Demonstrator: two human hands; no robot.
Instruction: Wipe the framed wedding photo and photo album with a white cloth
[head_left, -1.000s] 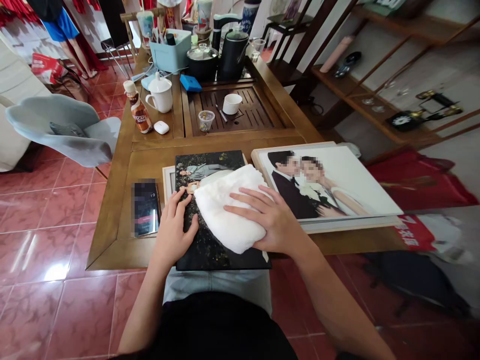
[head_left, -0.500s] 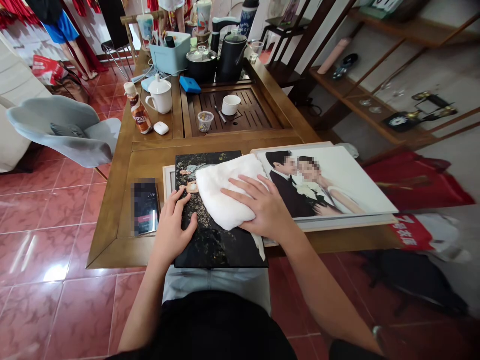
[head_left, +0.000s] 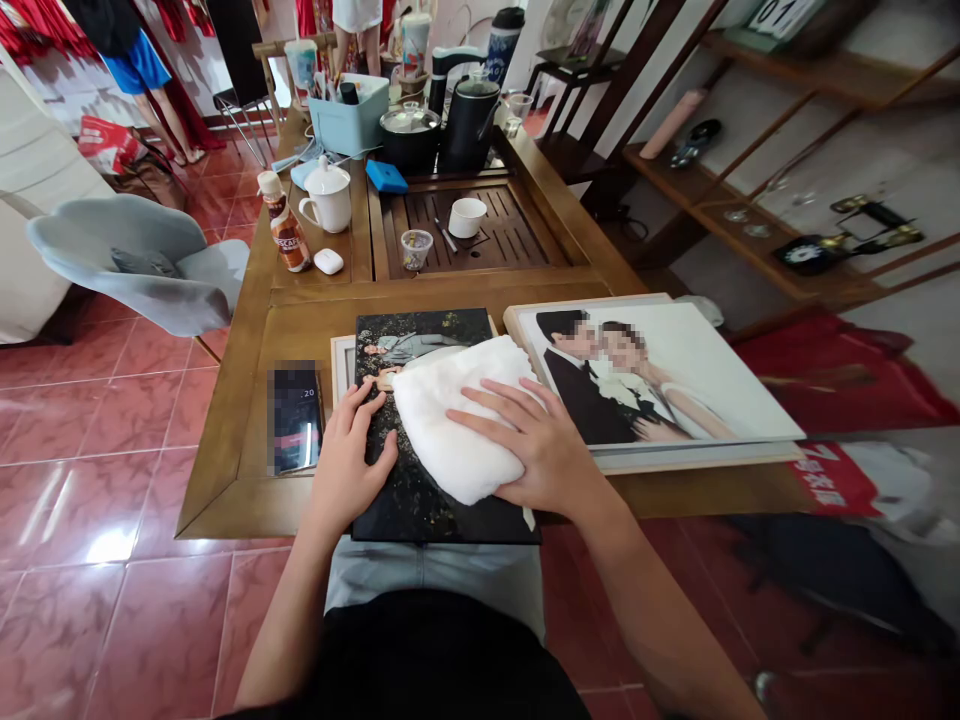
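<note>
White fluffy cloth (head_left: 435, 425) slides toward near edge of black rectangular photo panel (head_left: 405, 500); I spread right hand (head_left: 536, 442) over it; left hand (head_left: 349, 460), open, empty, touches panel's left edge.

Bright, diffuse light leaves white glare on the glossy red tile floor (head_left: 172, 630) and the black rectangular phone (head_left: 298, 430); the lower right corner stretches and blurs.

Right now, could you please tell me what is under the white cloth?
The dark photo panel lies under the white cloth; the part of its picture beneath is hidden from view.
</note>
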